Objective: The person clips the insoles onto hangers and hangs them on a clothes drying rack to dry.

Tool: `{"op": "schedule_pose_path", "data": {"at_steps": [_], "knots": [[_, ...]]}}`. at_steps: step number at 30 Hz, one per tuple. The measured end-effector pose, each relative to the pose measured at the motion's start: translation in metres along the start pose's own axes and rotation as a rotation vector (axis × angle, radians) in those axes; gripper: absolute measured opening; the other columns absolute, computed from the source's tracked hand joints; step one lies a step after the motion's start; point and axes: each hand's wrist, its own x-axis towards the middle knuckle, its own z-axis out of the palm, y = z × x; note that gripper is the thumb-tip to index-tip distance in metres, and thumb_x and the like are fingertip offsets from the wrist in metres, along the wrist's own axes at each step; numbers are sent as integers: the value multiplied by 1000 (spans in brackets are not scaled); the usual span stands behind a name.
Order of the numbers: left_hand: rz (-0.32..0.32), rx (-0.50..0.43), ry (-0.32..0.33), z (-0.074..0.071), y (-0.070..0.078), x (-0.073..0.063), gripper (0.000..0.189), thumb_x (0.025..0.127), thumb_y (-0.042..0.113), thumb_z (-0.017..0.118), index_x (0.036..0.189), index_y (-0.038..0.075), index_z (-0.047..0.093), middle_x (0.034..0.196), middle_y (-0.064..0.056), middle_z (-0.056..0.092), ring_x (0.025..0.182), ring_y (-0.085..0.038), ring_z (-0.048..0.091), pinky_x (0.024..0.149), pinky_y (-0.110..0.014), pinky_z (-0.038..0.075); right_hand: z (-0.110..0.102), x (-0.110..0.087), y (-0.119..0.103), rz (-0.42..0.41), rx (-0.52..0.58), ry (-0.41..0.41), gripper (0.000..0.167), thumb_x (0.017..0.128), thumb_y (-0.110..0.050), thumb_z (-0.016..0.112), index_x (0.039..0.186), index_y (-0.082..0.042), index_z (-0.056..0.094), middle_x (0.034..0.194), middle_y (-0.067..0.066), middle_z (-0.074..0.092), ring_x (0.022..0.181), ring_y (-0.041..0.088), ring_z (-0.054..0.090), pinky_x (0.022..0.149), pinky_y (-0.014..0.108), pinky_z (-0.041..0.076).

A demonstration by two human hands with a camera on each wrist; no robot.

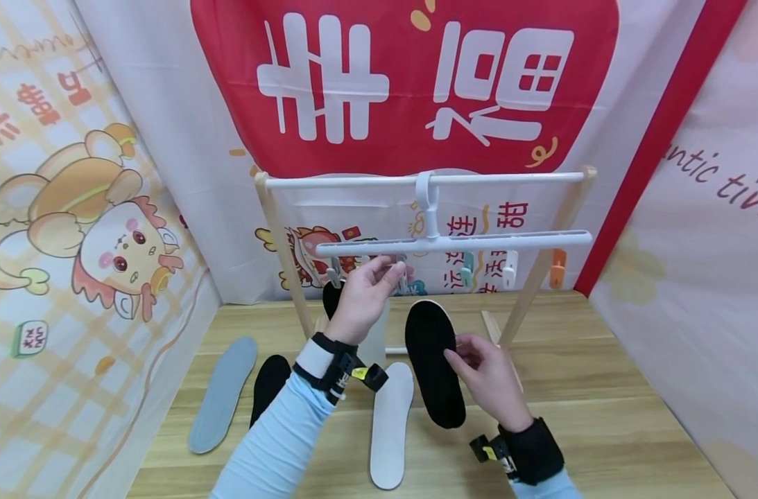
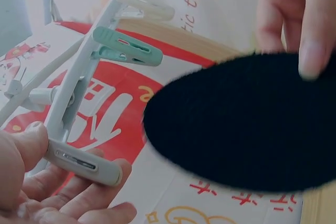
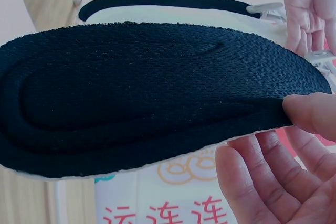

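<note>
My left hand [image 1: 361,301] is raised to the white hanger [image 1: 497,241] and pinches a pale grey clothes peg [image 2: 86,163] on it, the thumb above and fingers below. With thumb and fingers, my right hand [image 1: 487,378] holds a black insole [image 1: 433,367] by its side edge. This insole is tilted up under the hanger, apart from the pegs, its black textured face [image 3: 136,93] showing in the right wrist view. Another black insole [image 3: 163,4] hangs from a peg farther left, partly hidden by my left hand in the head view.
The hanger hooks over a white-barred wooden rack [image 1: 354,183]. Teal [image 1: 467,270], white [image 1: 510,269] and orange [image 1: 557,269] pegs hang to the right. On the wooden table [image 1: 603,416] lie a grey insole [image 1: 224,395], a black insole [image 1: 269,388] and a white insole [image 1: 391,426].
</note>
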Motion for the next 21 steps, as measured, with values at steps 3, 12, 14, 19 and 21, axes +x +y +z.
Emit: {"op": "schedule_pose_path", "data": {"at_steps": [3,12,14,19,21], "knots": [[-14,-23,29,2,1,-1,35,101,26,58,126,3,63,111,-12,71,108,-24,66,98,-35,49,5,4,-2,-13,28,-7,14,90,-12,75,102,-6,69,85,2,67,74,14,63,69,26,56],[-4,-79,86,6,2,1,35,99,24,61,125,0,65,111,-15,71,103,-26,69,94,-31,52,12,10,-6,-54,32,0,13,90,-12,75,101,-8,70,84,0,67,74,12,62,68,27,55],[-5,-85,88,6,2,1,35,99,23,61,124,0,66,110,-15,71,103,-25,69,93,-31,52,13,11,-7,-56,39,-4,13,90,-12,75,101,-8,70,84,0,67,74,12,62,68,27,55],[-18,-93,87,7,2,0,34,99,24,62,125,2,67,110,-14,72,104,-25,68,94,-32,52,14,13,-10,-64,49,-10,11,90,-14,75,100,-9,70,83,-1,67,73,11,62,68,26,55],[-23,-95,87,7,2,-1,35,99,25,62,125,2,67,110,-14,72,104,-25,68,94,-32,52,15,14,-11,-68,55,-12,11,90,-13,75,99,-8,70,83,-1,66,73,12,62,67,26,54]]}}
